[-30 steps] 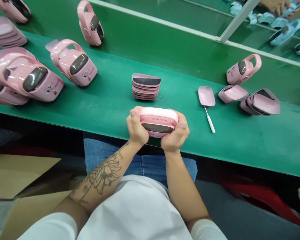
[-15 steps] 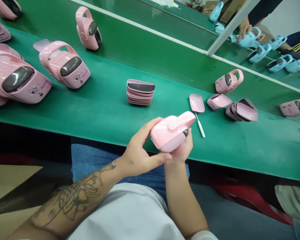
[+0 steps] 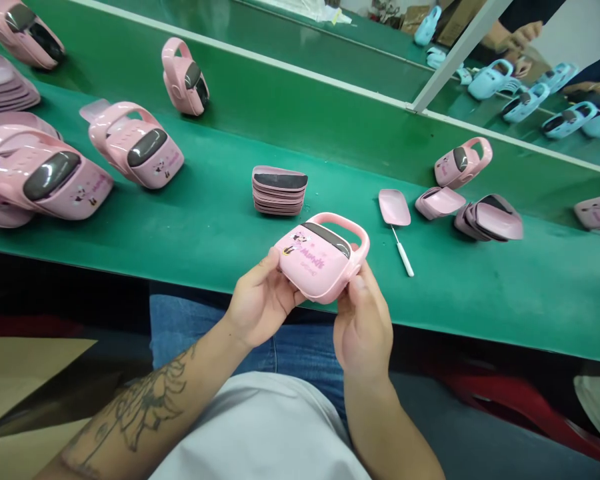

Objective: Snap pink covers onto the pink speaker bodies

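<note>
I hold a pink plastic case (image 3: 320,260) with a carry handle, a dark panel and a cartoon print on its face, just over the near edge of the green belt (image 3: 205,220). My left hand (image 3: 257,300) grips its left end from below. My right hand (image 3: 363,323) pinches its right corner by the handle. A stack of pink panels with dark inserts (image 3: 279,190) lies on the belt right behind the case.
Finished pink cases lie at the left (image 3: 135,143) and one at the right (image 3: 463,162). A small pink lid (image 3: 394,207), a white stick tool (image 3: 403,251) and loose pink panels (image 3: 490,219) lie to the right. Blue cases (image 3: 530,100) and another person's hands are at the far right.
The case has been turned over in my hands, from edge-on to its printed face up with the handle away from me. My right hand shifted onto its right corner.
</note>
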Demonstrator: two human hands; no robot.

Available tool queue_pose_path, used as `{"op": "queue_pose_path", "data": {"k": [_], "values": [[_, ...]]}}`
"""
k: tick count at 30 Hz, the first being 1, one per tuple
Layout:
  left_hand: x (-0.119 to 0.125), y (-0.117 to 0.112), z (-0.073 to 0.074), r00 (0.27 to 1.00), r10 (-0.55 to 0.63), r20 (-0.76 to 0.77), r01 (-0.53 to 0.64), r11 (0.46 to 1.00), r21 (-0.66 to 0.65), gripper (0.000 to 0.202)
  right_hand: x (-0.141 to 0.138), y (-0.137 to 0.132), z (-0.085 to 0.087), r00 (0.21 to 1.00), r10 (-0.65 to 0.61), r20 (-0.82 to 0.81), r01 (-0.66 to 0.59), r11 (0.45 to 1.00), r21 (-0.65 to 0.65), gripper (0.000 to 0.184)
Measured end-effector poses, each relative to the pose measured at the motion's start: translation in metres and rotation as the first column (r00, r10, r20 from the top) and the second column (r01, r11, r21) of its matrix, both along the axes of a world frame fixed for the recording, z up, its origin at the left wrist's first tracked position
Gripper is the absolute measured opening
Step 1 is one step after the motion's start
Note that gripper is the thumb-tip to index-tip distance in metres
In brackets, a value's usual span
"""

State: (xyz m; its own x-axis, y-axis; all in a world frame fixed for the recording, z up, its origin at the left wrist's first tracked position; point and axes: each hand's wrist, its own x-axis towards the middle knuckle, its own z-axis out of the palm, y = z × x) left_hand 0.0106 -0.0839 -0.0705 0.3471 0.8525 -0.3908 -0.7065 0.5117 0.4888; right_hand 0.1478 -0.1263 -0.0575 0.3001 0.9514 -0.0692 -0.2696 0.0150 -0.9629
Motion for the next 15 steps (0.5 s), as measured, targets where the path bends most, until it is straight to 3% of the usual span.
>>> {"op": "queue_pose_path", "data": {"k": [3,6,9,12,14,15], "values": [[0.0,-0.001,0.0,0.997,-0.042,0.067,0.044,0.998,-0.039,0.044,-0.002,-0.001,0.004,0.992,-0.002,0.125,0.0,1.0,0.015,0.052],[0.002,-0.003,-0.003,0.996,-0.064,0.059,0.064,0.998,0.002,0.049,-0.002,0.001,0.002,0.989,-0.005,0.146,0.002,1.0,0.021,0.058],[0.002,-0.004,-0.005,0.997,-0.057,-0.045,0.063,0.989,0.136,0.049,0.003,0.001,-0.003,0.998,0.017,0.054,-0.017,1.0,0.007,0.061],[-0.005,0.003,-0.003,0.961,-0.052,-0.27,0.13,0.951,0.281,0.051,0.019,0.015,-0.007,0.998,0.055,-0.041,-0.057,0.997,-0.053,0.066],[-0.015,0.015,0.001,0.867,0.089,-0.49,0.149,0.892,0.426,0.054,0.037,0.045,-0.008,0.999,0.016,0.052,-0.012,0.998,-0.068,0.063],[-0.022,0.024,0.003,0.786,0.235,-0.572,0.144,0.831,0.537,0.055,0.048,0.067,-0.008,0.985,-0.046,0.167,0.056,0.997,-0.056,0.059]]}}
